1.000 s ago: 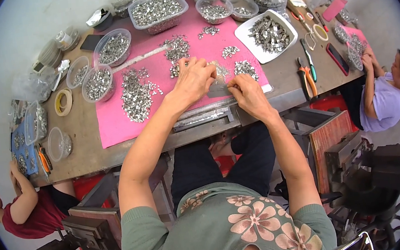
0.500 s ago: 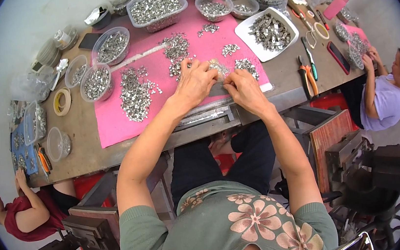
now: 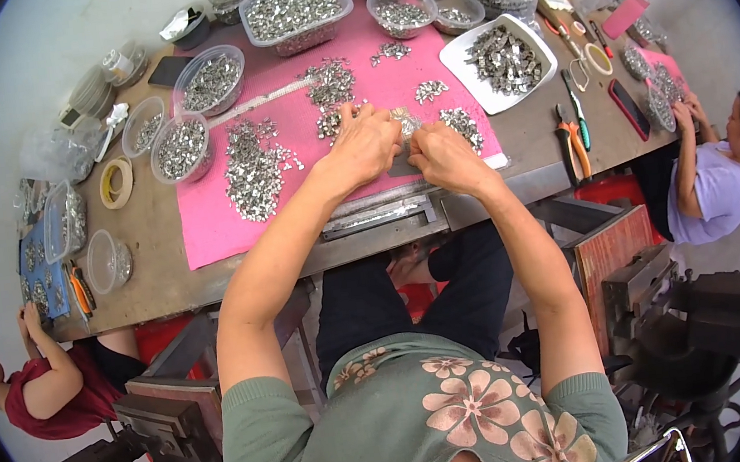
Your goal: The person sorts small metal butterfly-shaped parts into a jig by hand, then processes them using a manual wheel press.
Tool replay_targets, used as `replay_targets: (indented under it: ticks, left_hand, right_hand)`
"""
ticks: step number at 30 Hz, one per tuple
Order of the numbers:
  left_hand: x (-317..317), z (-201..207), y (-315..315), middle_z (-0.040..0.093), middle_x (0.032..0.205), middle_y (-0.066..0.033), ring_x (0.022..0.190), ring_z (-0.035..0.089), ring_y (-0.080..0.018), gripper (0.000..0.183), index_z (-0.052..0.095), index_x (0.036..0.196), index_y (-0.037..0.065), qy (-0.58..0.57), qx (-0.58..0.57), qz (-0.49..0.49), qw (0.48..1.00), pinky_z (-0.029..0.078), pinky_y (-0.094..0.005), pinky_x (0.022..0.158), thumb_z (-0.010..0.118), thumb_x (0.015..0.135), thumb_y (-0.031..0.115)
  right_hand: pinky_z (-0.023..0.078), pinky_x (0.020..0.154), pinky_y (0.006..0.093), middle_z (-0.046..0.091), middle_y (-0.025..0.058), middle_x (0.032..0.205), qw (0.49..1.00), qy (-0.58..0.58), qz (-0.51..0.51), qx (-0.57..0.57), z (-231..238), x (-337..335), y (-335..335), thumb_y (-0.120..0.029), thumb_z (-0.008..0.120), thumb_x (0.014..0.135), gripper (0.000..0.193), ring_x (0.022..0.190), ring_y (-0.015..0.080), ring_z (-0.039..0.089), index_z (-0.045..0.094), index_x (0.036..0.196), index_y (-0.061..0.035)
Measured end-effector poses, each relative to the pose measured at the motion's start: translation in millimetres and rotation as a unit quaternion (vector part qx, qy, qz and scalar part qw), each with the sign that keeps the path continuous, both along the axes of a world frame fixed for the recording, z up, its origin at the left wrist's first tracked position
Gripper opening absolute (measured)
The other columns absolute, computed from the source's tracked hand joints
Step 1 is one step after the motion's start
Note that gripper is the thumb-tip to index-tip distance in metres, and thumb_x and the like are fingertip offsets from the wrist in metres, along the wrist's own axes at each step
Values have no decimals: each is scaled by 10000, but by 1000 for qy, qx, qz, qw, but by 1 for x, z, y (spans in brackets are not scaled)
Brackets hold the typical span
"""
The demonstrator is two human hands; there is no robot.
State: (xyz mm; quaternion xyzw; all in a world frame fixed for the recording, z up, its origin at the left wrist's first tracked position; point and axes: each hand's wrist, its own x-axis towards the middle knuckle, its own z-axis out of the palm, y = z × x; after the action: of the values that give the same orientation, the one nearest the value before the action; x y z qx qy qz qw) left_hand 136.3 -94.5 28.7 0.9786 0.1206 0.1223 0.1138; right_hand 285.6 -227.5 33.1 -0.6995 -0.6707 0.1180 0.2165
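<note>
My left hand (image 3: 367,146) is over the pink mat (image 3: 211,235), fingers bent and pinched together. Beside it my right hand (image 3: 446,156) is closed too, its fingertips almost meeting the left ones. Whatever is between the fingers is too small or hidden to make out. Just beyond the fingertips lies a small patch of shiny metal bits (image 3: 406,121). A heap of small metal pieces (image 3: 460,128) sits right of it, and another heap (image 3: 328,85) lies beyond my left hand. The largest loose pile (image 3: 252,176) spreads to the left on the mat.
Clear tubs of metal pieces, including a rectangular one (image 3: 297,34), line the back. A white dish (image 3: 470,55) holds darker pieces. Orange-handled pliers (image 3: 573,148) and a phone (image 3: 628,108) lie right, a tape roll (image 3: 116,183) left. Co-workers sit at both sides.
My right hand has turned slightly and drawn a little toward my left, fingers still closed. My left hand stays nearly in place. The whole view has shifted slightly.
</note>
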Motion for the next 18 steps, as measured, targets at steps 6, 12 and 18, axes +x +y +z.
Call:
replay_targets:
  ticks: [6, 12, 18]
  left_hand:
    - [-16, -2, -9, 612, 904, -109, 922, 572, -308, 121, 624, 985, 31, -77, -93, -18, 993, 403, -452, 916, 672, 877, 54]
    - [-58, 8, -43, 639, 907, -125, 853, 613, -286, 178, 626, 1109, -5, -253, -235, 73, 936, 501, -374, 769, 632, 931, 1]
    - [-92, 7, -74, 681, 925, -123, 808, 669, -244, 121, 657, 1068, -4, -246, -281, 136, 917, 535, -357, 737, 658, 951, 27]
  right_hand:
    - [494, 770, 469, 636, 203, 867, 987, 143, -31, 66, 12, -13, -26, -1, 659, 880, 107, 823, 390, 633, 620, 972, 38]
    - [503, 736, 393, 649, 154, 842, 962, 230, -63, 136, 14, -48, -61, 5, 683, 898, 76, 824, 311, 652, 663, 971, 13]
    - [509, 840, 378, 732, 126, 990, 949, 251, -34, 186, -10, -71, -67, 18, 681, 903, 71, 907, 278, 688, 683, 972, 2]
